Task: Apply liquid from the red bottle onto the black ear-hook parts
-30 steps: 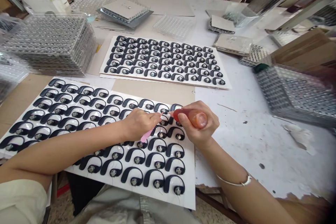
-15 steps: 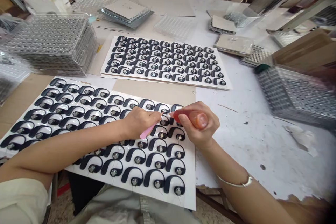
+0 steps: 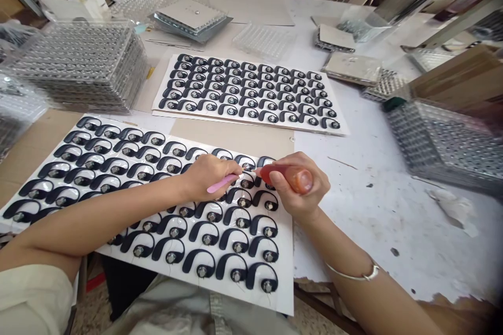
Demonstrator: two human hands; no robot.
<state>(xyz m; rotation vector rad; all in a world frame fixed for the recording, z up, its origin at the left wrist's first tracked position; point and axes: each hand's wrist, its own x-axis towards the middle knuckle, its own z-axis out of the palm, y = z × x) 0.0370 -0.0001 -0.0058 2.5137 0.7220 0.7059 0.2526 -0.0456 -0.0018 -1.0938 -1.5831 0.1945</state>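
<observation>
My left hand [image 3: 208,175] is closed on slim pink tweezers [image 3: 220,184], their wide end pointing toward me and their tips near an upper-right piece. My right hand [image 3: 302,196] wraps round a red-orange squeeze bottle [image 3: 299,179], tilted so its pale nozzle points left, close to the tweezers' tips. Both hands are over a white sheet [image 3: 283,290] that carries rows of black hook-shaped earpieces [image 3: 236,275], each with a round silvery part and some with thin wires. My left forearm covers part of the rows. Whether the nozzle touches a piece I cannot tell.
Beyond lies a second white sheet [image 3: 341,130] with similar black pieces. Stacked clear trays stand at the left [image 3: 90,68] and right [image 3: 451,141]. Packed flat bundles [image 3: 192,13] lie at the back. Crumpled tissue [image 3: 451,207] sits on the worn white tabletop [image 3: 353,230] at right.
My left hand has turned slightly, so the pink tweezers lie flatter and their wide end is higher. The right hand and bottle stay almost in place.
</observation>
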